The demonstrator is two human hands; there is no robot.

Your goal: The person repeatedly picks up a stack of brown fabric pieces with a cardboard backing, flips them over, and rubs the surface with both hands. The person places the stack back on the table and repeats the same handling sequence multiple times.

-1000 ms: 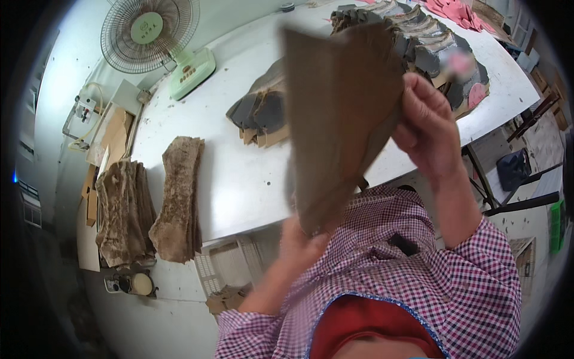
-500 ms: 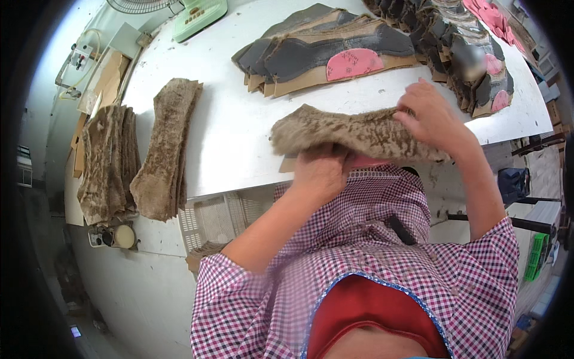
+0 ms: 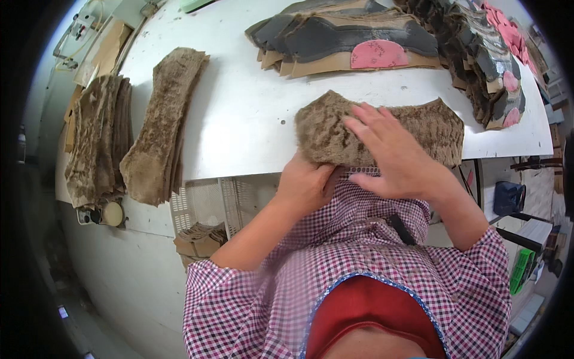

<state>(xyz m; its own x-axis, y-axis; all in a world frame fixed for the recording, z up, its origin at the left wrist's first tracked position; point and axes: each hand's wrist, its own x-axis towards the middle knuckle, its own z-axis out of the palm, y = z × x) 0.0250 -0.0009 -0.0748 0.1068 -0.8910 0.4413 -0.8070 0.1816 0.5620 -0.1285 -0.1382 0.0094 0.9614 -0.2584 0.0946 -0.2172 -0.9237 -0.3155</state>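
Observation:
A brown furry shaped piece (image 3: 433, 128) lies fur side up at the table's front edge, before my body. My left hand (image 3: 304, 184) is closed on its lower edge, the fingertips partly hidden beneath it. My right hand (image 3: 397, 157) is spread out, with its fingers lying flat across the fur near the middle and the thumb apart below the front edge. Beyond the piece lies a pile of similar pieces (image 3: 359, 42) with dark grey backing and tan edges; a pink rounded patch (image 3: 379, 55) sits on the front one.
Two stacks of furry pieces stand at the left, one leaning outward (image 3: 98, 140) and one nearer (image 3: 161, 125). Along the table's right side runs a row of dark-backed pieces (image 3: 487, 66), with pink pieces (image 3: 508, 33) behind. Below the white table (image 3: 239, 119) is a pale plastic crate (image 3: 200, 203).
My right hand has moved left from the piece's right end onto its middle and opened flat. The piece now lies flatter, its pink underside hidden. The view has shifted slightly.

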